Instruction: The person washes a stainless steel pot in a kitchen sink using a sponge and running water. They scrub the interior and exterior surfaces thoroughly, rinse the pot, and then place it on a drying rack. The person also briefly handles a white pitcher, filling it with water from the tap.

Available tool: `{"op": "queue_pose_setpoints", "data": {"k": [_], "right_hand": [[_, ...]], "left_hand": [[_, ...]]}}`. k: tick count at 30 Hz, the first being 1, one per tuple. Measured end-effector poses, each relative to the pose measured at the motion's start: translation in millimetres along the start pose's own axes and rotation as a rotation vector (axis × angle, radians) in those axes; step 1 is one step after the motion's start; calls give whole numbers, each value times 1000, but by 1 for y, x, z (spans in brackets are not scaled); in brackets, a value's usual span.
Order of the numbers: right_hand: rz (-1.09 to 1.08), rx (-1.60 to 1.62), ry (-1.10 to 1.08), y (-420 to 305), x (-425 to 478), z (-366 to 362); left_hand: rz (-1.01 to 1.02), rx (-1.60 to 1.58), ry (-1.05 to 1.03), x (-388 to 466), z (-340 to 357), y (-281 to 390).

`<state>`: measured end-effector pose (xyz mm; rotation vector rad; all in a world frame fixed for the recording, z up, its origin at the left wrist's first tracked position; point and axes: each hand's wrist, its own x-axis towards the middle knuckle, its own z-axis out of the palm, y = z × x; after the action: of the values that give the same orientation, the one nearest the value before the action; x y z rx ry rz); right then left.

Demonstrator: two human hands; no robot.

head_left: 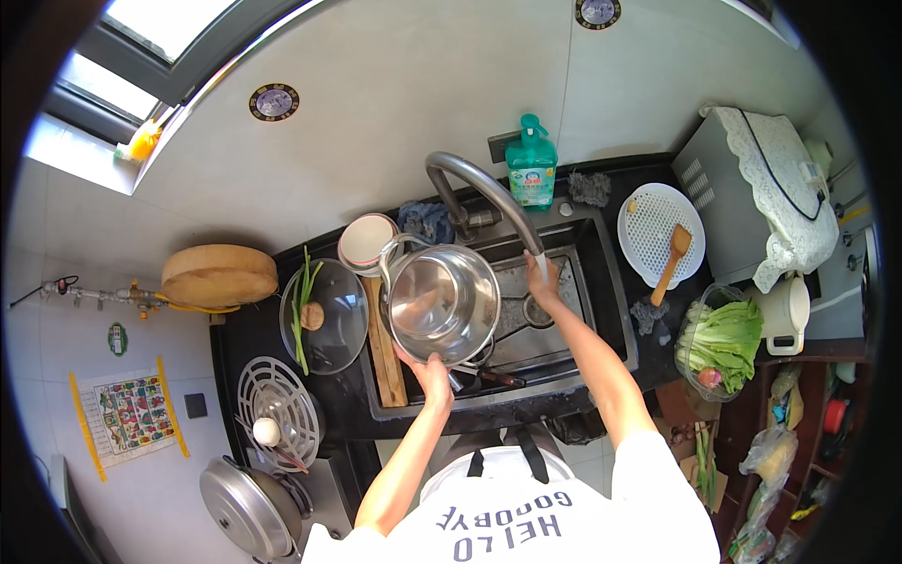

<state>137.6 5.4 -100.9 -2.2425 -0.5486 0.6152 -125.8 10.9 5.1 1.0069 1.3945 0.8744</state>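
Observation:
A shiny stainless steel pot point(442, 307) is tilted over the left part of the sink point(613, 310), its open mouth facing up towards me. My left hand point(431, 377) grips it by its near side, thumb at the rim. My right hand point(544, 285) is over the sink, right at the outlet of the curved metal faucet point(493, 185). A pale streak, perhaps water, crosses this hand below the outlet. Its fingers are partly hidden, so whether they hold the spout is unclear. A wooden board point(386, 352) spans the sink's left side, partly behind the pot.
Left of the sink lie a glass lid point(345, 317) with scallions point(301, 310) and stacked bowls point(368, 240). A green soap bottle point(532, 173) stands behind the faucet. On the right are a white strainer point(648, 211) with a wooden spatula point(673, 261) and leafy greens point(729, 342) in a container.

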Motion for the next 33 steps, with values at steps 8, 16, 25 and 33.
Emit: {"op": "queue_pose_setpoints", "data": {"k": [8,16,25,33], "right_hand": [[371,548,-416,1,-75,-111],[537,878,-339,6,-159,-147],[497,1069,-327,4,-162,-156],[596,1209,-229,-23,-190,-154]], "left_hand": [[-418,-49,-366,-8,69,23],[-732,-266,-679,-23,125,-17],[-644,-9,-829,-30,123,-9],[597,569,-525,-21,109,47]]}}
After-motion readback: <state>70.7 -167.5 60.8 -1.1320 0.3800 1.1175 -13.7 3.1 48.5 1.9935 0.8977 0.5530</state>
